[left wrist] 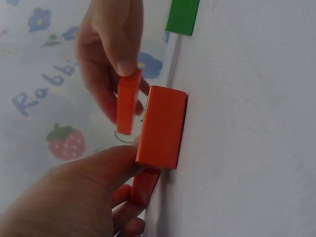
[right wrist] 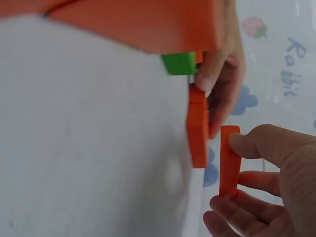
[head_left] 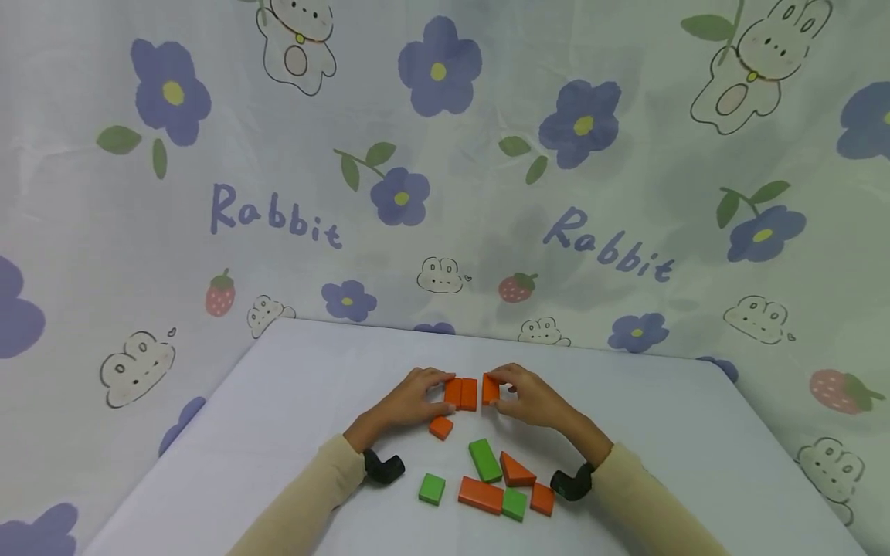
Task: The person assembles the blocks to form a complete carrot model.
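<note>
My left hand (head_left: 420, 398) pinches two orange blocks (head_left: 460, 393) that stand side by side on the white table (head_left: 292, 401). Just to their right, my right hand (head_left: 520, 395) pinches a third orange block (head_left: 490, 388) between thumb and fingers, a small gap away from the pair. The left wrist view shows the right hand (left wrist: 106, 44) holding its block (left wrist: 129, 101) on end. In the right wrist view the held block (right wrist: 229, 160) stands parallel to the left hand's blocks (right wrist: 197, 128). A small orange block (head_left: 441, 427) lies loose below the left hand.
Between my wrists lie more blocks: a long green one (head_left: 484, 459), a small green one (head_left: 432, 488), an orange triangle (head_left: 517, 469), a long orange one (head_left: 480, 495), another green (head_left: 514, 503) and a small orange (head_left: 541, 499). A flower-printed curtain (head_left: 445, 193) hangs behind the table.
</note>
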